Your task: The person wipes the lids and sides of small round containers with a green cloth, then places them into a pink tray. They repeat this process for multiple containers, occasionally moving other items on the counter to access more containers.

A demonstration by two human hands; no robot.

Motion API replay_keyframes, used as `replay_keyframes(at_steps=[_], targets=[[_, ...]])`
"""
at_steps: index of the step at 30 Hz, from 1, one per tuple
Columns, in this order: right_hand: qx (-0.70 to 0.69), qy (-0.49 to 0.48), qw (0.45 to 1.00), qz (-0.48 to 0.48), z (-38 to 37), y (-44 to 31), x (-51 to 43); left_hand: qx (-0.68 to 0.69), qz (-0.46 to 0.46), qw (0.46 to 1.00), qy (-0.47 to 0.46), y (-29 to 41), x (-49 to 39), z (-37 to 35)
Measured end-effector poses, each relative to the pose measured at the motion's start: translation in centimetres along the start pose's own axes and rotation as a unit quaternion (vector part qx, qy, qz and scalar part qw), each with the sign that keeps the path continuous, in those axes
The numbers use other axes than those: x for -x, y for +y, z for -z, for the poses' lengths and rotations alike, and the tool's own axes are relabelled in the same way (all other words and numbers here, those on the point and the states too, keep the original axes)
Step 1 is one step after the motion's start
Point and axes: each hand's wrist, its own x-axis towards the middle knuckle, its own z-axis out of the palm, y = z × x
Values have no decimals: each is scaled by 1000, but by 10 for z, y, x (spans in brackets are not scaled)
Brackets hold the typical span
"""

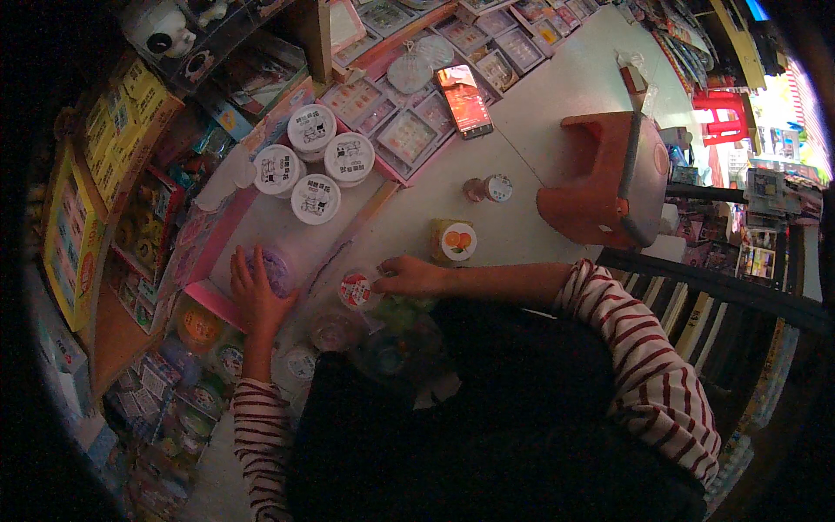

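My left hand point(258, 290) reaches over a pink-edged display box point(215, 301), its fingers on a round tub with purple contents point(275, 271). Whether it grips the tub, I cannot tell. My right hand point(408, 276) has its fingertips at the edge of a small clear tub with a red and white lid point(357, 289); its grip is unclear. Several white-lidded tubs point(316, 199) stand together in the box's far part. Beyond my right hand is a tub with an orange-fruit picture on its lid point(458, 241). More tubs, one with orange contents point(199, 326), lie near my left forearm.
A lit smartphone point(464, 101) leans by trays of small boxed items point(409, 136). Two small containers point(498, 188) stand on the floor near an orange-brown plastic stool point(603, 179). Shelves with yellow packages point(124, 130) rise at left; a dark rack point(711, 287) is at right.
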Motion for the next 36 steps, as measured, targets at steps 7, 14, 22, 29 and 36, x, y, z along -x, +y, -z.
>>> replay_keyframes(at_steps=[7, 14, 22, 29, 36], targets=[[10, -3, 1000, -13, 1, 2, -1, 3, -2, 1000, 0, 0, 0, 1], [14, 6, 1000, 8, -1, 8, -4, 0, 2, 1000, 1, 0, 0, 1], [9, 26, 1000, 10, -1, 5, 0, 6, -4, 1000, 6, 0, 0, 0], [20, 12, 1000, -1, 2, 1, 2, 11, -7, 1000, 14, -1, 0, -1], [2, 6, 1000, -5, 1, 4, 0, 3, -8, 1000, 12, -2, 1, -3]])
